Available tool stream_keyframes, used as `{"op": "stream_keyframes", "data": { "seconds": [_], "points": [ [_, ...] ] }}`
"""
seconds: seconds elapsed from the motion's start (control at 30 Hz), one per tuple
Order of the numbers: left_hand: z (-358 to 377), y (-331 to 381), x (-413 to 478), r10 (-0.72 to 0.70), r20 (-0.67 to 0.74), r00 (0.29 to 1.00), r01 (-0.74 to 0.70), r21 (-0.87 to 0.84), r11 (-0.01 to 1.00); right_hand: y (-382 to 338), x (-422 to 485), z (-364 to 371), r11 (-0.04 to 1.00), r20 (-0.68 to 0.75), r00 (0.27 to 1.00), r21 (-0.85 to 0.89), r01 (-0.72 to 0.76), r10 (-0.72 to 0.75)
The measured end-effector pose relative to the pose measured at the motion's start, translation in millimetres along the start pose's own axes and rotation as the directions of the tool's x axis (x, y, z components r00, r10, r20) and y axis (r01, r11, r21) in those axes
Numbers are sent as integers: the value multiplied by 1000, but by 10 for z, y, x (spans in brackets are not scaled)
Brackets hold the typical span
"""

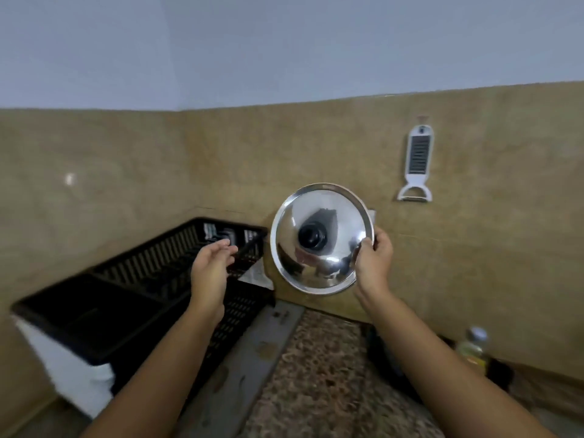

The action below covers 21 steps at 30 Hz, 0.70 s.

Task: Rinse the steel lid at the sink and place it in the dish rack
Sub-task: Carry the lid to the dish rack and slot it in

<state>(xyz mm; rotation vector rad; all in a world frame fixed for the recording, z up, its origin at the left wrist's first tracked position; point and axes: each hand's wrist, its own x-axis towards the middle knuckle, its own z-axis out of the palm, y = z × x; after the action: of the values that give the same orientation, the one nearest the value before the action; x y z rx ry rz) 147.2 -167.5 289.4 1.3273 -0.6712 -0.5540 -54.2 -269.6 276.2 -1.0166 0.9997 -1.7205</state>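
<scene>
The round steel lid with a black knob at its middle is held upright in the air, in front of the tan wall, its knob side facing me. My right hand grips its lower right rim. My left hand hovers open over the black plastic dish rack, fingers apart and holding nothing, a short way left of the lid. The rack sits in the corner at the left on a white base. No sink or tap is in view.
A white grater and peeler hangs on the wall to the upper right. A speckled stone counter runs below the lid. A bottle with a silver cap and a dark object stand at the right by the wall.
</scene>
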Motion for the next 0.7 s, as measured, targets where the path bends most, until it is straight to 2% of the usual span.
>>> {"op": "stream_keyframes", "data": {
  "seconds": [0.2,0.4,0.7],
  "points": [
    [-645,68,748,38,-57,998,-31,123,992,256,112,1168,998,33,997,-1,63,-63],
    [-954,-6,1313,-24,10,1000,20,285,958,489,291,2194,996,121,989,-28,87,-83],
    [-1158,-267,1590,-86,56,995,66,293,954,1029,560,2886,987,222,969,-92,131,-108]
  ]
}}
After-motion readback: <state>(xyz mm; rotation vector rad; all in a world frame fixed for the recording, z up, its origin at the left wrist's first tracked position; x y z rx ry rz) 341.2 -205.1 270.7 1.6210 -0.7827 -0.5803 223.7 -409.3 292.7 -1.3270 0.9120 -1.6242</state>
